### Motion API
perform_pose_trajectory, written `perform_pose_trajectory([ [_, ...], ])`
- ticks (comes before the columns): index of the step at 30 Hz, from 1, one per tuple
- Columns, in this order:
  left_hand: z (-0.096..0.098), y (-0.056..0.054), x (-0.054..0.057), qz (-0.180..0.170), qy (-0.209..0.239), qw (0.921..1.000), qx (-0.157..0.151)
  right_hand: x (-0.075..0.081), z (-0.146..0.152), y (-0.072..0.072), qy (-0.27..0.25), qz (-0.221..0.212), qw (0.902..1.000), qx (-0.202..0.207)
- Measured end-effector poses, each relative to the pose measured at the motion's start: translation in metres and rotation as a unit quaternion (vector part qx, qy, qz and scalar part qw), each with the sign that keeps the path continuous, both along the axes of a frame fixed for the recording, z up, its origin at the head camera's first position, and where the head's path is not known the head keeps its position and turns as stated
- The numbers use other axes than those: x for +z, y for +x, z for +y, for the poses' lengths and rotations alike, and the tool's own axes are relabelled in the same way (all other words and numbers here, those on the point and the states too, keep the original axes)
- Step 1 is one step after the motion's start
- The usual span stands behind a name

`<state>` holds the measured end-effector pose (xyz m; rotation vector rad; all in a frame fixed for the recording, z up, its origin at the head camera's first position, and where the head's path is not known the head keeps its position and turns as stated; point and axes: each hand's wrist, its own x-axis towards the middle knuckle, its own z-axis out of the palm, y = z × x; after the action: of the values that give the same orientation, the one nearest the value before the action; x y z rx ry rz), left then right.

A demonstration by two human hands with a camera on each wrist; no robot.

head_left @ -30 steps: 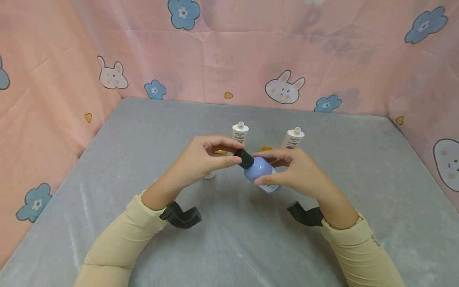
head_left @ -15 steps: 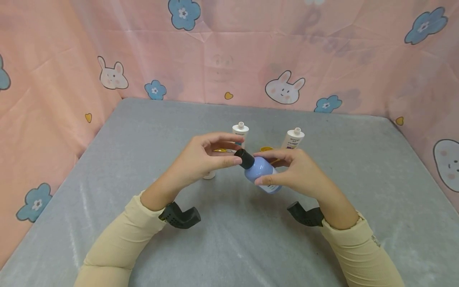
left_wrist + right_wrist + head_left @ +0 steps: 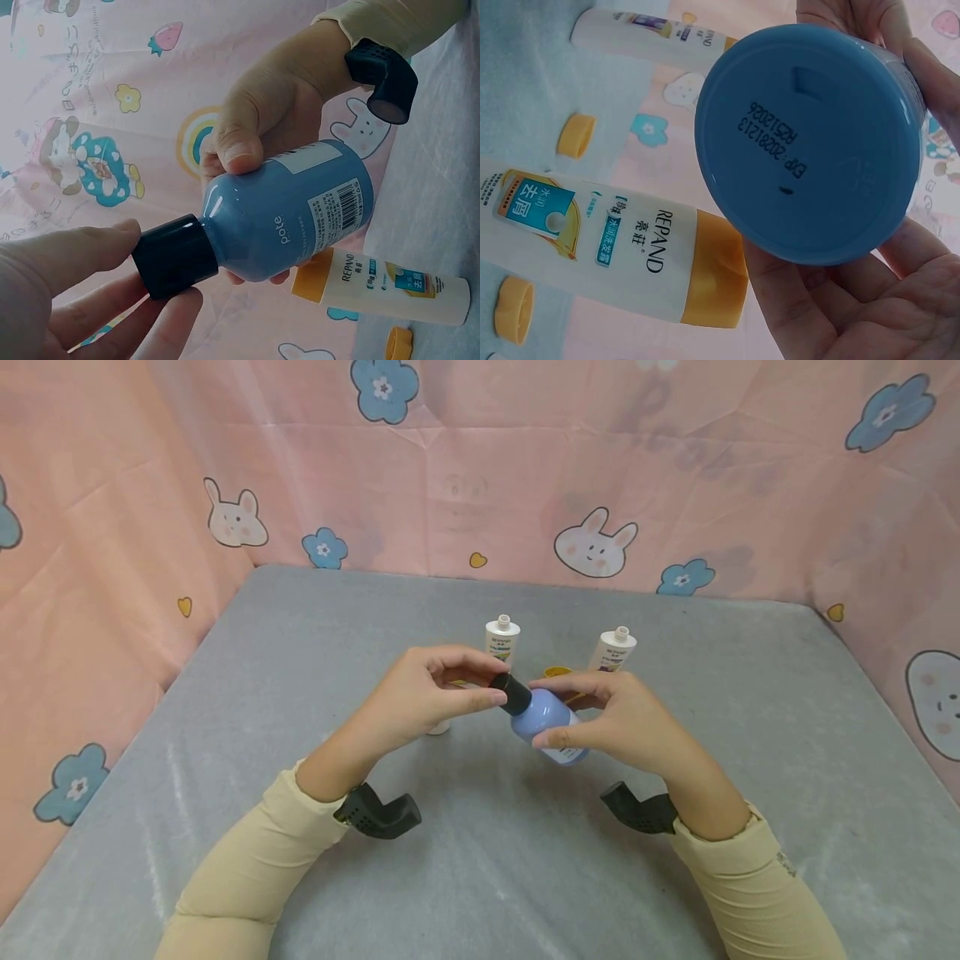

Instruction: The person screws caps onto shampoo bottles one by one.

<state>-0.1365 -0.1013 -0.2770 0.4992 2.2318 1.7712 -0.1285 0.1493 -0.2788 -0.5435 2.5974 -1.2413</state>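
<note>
A blue bottle [image 3: 538,717] with a black cap [image 3: 513,693] on its neck is held tilted over the table, its cap end up and to the left. My left hand [image 3: 416,702] pinches the cap between thumb and fingers. Round the bottle's body my right hand [image 3: 626,722] keeps its grip, the thumb on the near side. In the left wrist view, a barcode label [image 3: 337,206] shows on the bottle's side. The right wrist view looks straight at the bottle's base [image 3: 817,210], which carries printed date text.
Behind the hands stand two white bottles with bare necks, one left [image 3: 502,635] and one right [image 3: 617,647]. A white shampoo bottle [image 3: 615,240] wears a yellow cap. Loose yellow caps [image 3: 576,135] lie on the grey cloth. Pink printed curtain [image 3: 465,485] surrounds the table.
My left fingers lifted slightly off the cap half a second ago and have come down against it again. The blue bottle and my right hand have hardly moved.
</note>
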Motion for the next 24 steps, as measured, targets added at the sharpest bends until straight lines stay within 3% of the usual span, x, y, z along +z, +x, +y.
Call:
perform_pose_trajectory([
  [14, -0.0011, 0.0006, 0.001, 0.006, 0.011, 0.9993, -0.035, 0.0017, -0.0011, 0.0, 0.002, 0.006, 1.0, 0.001],
  [19, -0.0016, 0.0008, 0.0018, -0.008, 0.025, 0.9996, -0.014, 0.0016, -0.0013, 0.0002, -0.001, 0.007, 1.0, 0.003],
  [24, 0.0001, 0.0, 0.0004, -0.007, 0.005, 1.0, 0.003, 0.0012, -0.0009, 0.0002, -0.002, 0.006, 1.0, 0.005],
])
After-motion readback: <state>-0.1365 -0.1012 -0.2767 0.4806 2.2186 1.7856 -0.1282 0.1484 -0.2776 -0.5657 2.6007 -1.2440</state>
